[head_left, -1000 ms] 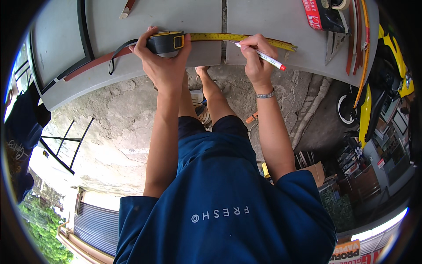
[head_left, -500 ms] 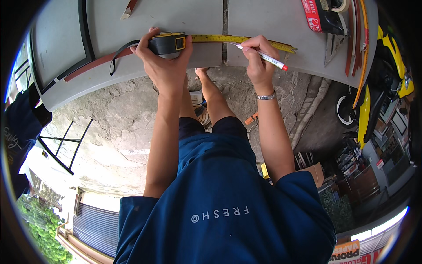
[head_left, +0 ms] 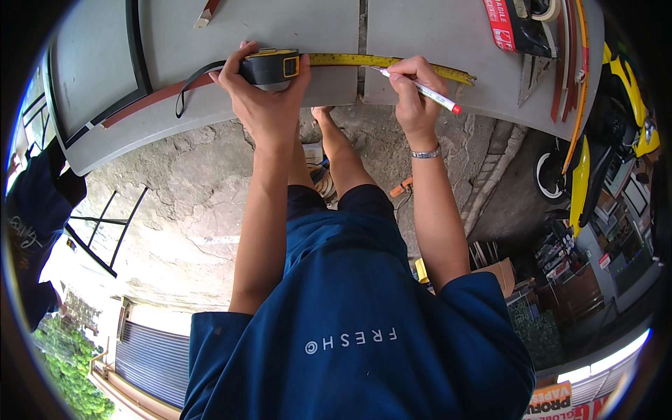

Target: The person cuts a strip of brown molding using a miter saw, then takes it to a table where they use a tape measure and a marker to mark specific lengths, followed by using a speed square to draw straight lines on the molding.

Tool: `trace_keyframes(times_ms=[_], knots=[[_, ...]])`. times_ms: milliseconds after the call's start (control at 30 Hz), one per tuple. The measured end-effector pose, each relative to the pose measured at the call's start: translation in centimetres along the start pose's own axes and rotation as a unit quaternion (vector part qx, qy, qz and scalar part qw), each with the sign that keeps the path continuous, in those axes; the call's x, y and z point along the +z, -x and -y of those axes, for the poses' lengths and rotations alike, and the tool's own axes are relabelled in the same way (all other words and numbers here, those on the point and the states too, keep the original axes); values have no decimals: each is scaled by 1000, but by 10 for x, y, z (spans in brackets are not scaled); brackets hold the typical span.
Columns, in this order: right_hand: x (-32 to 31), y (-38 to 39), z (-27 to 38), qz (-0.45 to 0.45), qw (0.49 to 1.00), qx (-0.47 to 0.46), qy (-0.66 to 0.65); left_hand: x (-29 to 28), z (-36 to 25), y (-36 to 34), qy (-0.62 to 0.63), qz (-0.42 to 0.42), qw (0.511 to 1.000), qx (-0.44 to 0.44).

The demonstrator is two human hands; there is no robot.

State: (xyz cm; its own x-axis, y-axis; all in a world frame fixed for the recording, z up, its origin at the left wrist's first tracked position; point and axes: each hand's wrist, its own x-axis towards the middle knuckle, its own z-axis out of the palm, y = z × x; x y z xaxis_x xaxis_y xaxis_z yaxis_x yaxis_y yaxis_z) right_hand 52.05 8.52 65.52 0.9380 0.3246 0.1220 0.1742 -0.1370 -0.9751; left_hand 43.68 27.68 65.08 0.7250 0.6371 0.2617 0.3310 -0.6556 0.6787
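Observation:
My left hand (head_left: pixel 262 115) grips a black-and-yellow tape measure (head_left: pixel 264 70) at the front edge of a grey tabletop (head_left: pixel 427 28), its dark strap hanging to the left. The yellow blade (head_left: pixel 329 60) stretches rightward along that edge, past a seam in the top, to a metal end hook. My right hand (head_left: pixel 413 98) pinches a white marker (head_left: pixel 437 96) with a red end, its tip at the blade's lower edge, just right of the seam. A reddish-brown strip (head_left: pixel 161 98) runs leftward from under my left hand.
A black frame (head_left: pixel 136 70), red-and-black package (head_left: pixel 514 28), triangular tool (head_left: pixel 532 80) and long strips (head_left: pixel 567 84) lie on the table. A yellow-and-black motorbike (head_left: pixel 581 189) stands right. A co-worker in dark clothing (head_left: pixel 31 224) is at far left, near a black metal frame (head_left: pixel 105 231). Below are my legs and cracked concrete (head_left: pixel 182 196).
Both my hands have shifted very slightly to the right with the tape measure and marker, keeping their grips. The co-worker at the left has moved a little.

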Motion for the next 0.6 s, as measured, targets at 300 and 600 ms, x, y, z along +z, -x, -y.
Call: trace_keyframes(times_ms=[300,600], knots=[[1,1,0,-3,1000,3,4,-1,-2,-1,0,0,1000,-6],[-10,1,3,-85,975,104,-177,-2,-3,-3,-10,0,1000,-13]])
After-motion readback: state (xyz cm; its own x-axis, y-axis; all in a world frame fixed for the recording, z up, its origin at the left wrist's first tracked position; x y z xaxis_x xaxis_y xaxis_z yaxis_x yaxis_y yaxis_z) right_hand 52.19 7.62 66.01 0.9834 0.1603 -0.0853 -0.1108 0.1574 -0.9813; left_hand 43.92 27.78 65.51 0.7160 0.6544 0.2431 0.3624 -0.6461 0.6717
